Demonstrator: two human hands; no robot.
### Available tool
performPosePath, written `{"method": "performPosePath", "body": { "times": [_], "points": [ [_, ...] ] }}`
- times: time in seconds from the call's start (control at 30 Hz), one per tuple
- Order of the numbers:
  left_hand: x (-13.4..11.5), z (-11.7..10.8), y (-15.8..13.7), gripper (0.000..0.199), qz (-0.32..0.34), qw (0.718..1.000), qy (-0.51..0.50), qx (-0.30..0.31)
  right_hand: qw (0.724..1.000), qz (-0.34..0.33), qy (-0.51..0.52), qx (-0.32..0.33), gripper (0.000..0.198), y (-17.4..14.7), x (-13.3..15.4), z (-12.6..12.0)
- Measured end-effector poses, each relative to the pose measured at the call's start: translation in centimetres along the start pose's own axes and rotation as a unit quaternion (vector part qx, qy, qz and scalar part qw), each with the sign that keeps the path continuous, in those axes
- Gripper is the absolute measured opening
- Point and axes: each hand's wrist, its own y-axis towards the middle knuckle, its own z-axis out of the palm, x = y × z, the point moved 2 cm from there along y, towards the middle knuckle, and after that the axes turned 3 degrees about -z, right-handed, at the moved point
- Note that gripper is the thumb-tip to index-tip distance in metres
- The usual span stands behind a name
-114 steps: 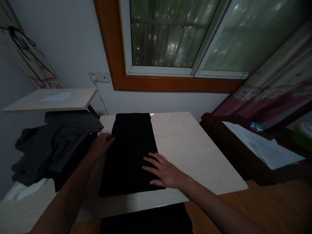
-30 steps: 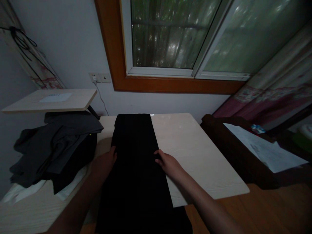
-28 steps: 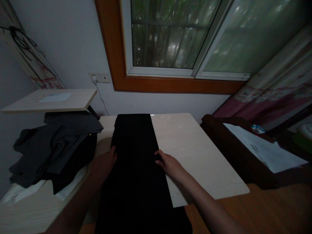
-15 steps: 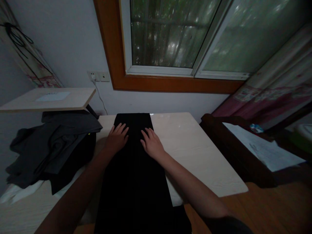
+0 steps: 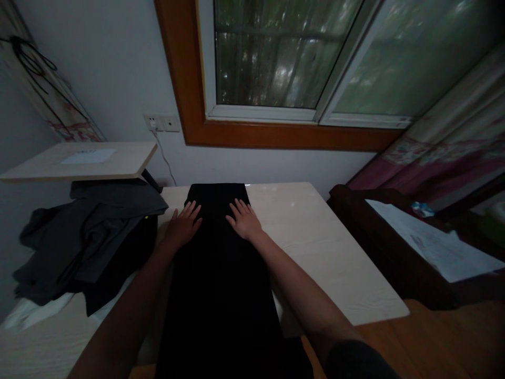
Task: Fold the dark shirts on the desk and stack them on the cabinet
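A long black garment (image 5: 221, 284), perhaps trousers, lies lengthwise over a pale wooden table (image 5: 315, 252) and hangs past the near edge. My left hand (image 5: 184, 223) rests on its left edge with the fingers spread. On the opposite edge lies my right hand (image 5: 243, 218), palm down and fingers apart. Both hands touch the cloth near its far end, and neither grips it. The cloth between them looks flat; it is too dark to make out seams or folds.
Dark grey and black clothes (image 5: 87, 231) are heaped at the left, partly under a small raised shelf (image 5: 90, 171) with a paper on it. A white wall and a window (image 5: 284, 68) stand behind the table. At right is dark wooden furniture (image 5: 374, 252) bearing a white sheet.
My hands have slid slightly apart along the garment's edges, with the fingers spread a little wider. The whole view has shifted slightly; the clothes heap is unchanged.
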Motion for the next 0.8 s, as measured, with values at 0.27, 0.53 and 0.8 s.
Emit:
{"method": "performPosePath", "body": {
  "times": [0.27, 0.53, 0.8],
  "points": [
    [3.6, 0.2, -2.5, 0.053, 0.007, 1.000, -0.022, -0.009, 0.999, 0.028, -0.019, -0.009, 0.056, -2.5, -4.6, -0.8],
    [6.1, -0.6, -7.3, 0.052, 0.087, 0.992, -0.088, -0.038, 0.996, -0.050, 0.022, -0.065, 0.050, -7.3, -6.7, -2.5],
    [4.1, -3.1, -10.2, 0.070, 0.184, 0.976, -0.120, -0.015, 0.984, -0.148, 0.096, -0.030, 0.059, -11.5, -6.3, -5.0]
  ]
}}
